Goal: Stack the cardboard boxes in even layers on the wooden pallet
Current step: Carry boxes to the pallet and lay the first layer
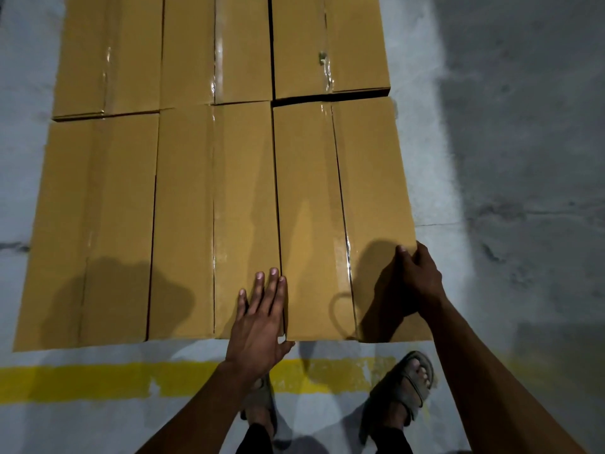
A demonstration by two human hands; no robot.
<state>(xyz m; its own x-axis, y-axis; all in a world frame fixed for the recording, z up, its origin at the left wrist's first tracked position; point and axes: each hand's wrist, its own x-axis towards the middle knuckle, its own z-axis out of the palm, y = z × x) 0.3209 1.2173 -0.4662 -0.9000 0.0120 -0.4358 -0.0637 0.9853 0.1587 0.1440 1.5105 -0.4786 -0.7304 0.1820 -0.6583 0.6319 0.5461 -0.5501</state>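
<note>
Setting: a grey concrete floor (523,126), lit in patches and crossed by a painted yellow line (98,378) near the lower edge of the view.
View: head camera only, looking down over the stack.
Pallet: not visible; it is judged to lie hidden beneath the boxes.
Boxes, far row: three cardboard boxes are laid side by side along the far side of the layer, the right-hand one (330,44) set off from the near row by a dark gap.
Boxes, near row: three long boxes are laid lengthwise; the left one (88,224) and the middle one (212,208) sit flush, tape seams running along each top.
Box in hand: the near right box (340,208) occupies the near right corner of the layer, close against the middle box.
Left hand (258,326): laid flat with fingers straight over the seam between the middle and near right boxes, thumb at the near edge; nothing is gripped.
Right hand (419,280): fingers are curled round the outer right edge of the near right box, thumb on its top.
Feet: two sandalled feet (402,391) are planted just beyond the yellow line.
Progress: one layer of six appears filled; the last box is judged to be under final alignment, with the gap behind it not yet closed. Whether further layers remain cannot be told.
</note>
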